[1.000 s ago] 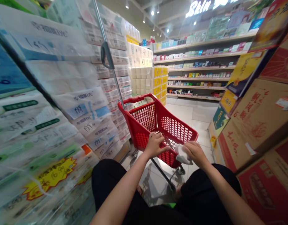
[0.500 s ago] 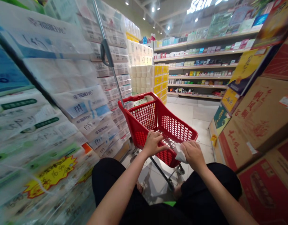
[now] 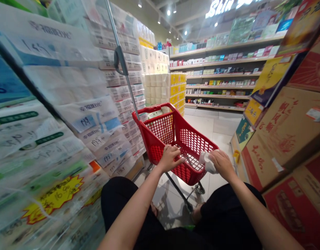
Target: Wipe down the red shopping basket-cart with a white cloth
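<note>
White, plastic-wrapped paper packs (image 3: 97, 139) stood tall on the left, and brown-and-red cardboard boxes (image 3: 287, 128) on the right. Between them, pale floor tiles (image 3: 219, 125) lay open toward the far, long shelves (image 3: 227, 60). The shiny red plastic shopping cart (image 3: 149, 140), full of little holes, stood in the middle. The left hand (image 3: 170, 158) curled its fingers over the near side, thumb out. The right hand's (image 3: 223, 165) fingers pinched a crumpled white cloth (image 3: 210, 163) at the near right corner.
</note>
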### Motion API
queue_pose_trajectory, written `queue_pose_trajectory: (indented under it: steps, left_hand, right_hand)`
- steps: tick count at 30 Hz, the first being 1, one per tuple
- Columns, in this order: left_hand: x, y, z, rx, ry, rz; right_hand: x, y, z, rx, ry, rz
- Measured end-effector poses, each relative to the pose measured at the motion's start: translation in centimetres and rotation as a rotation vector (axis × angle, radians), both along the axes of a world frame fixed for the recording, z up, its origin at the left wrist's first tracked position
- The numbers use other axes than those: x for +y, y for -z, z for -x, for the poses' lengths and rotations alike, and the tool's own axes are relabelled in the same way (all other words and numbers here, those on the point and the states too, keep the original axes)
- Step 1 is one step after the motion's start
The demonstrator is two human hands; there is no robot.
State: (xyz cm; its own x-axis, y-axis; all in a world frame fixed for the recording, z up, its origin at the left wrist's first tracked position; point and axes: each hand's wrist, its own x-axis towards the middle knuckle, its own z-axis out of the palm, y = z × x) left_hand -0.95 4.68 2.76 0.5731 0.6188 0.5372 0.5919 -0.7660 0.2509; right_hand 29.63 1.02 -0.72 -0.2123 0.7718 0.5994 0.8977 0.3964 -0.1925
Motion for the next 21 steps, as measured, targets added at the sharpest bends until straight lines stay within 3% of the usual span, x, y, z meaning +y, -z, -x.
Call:
queue_pose_trajectory:
  steps: [3,8,15,21]
  left_hand:
    - [0.1,-0.1,0.2,0.009,0.022,0.009]
    - [0.3,-0.3,1.8,0.023,0.062,0.033]
    - [-0.8,-0.8,4.0,0.005,0.096,0.034]
    - [-0.8,-1.0,4.1,-0.011,0.095,0.027]
  right_hand:
    - [0.7,0.4,-0.6,0.015,0.047,-0.015]
    - [-0.6,0.6,1.6,0.046,0.082,-0.079]
    - [-3.8,0.1,4.5,0.021,0.049,-0.089]
    - [-3.8,-0.3,4.9,-0.004,0.027,-0.098]
